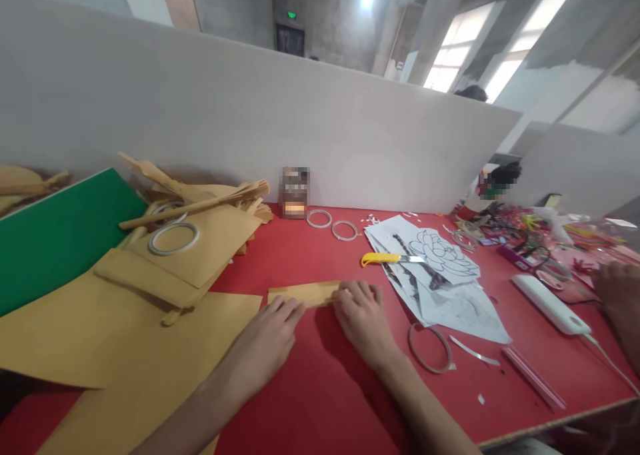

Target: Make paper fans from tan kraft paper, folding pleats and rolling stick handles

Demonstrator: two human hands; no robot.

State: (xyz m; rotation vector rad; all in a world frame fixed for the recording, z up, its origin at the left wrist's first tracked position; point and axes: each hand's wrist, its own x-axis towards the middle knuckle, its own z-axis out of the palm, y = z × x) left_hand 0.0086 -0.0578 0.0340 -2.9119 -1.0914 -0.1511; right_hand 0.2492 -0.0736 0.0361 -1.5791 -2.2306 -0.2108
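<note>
A narrow folded strip of brown paper (313, 295) lies on the red table top, between my two hands. My left hand (275, 325) has its fingers closed on the strip's left end. At the right end, my right hand (361, 315) grips the strip with curled fingers. A large brown paper sheet (135, 328) spreads beside my left arm. A yellow-handled knife (383, 259) rests on white drawing sheets (450, 302) to the right of my right hand.
Folded brown papers (200, 242) and a green board (65, 235) are on the left. Several rings lie about, one (430, 347) near my right wrist. A white corded device (547, 303), pink sticks (533, 378) and another person's hand (617, 295) are on the right.
</note>
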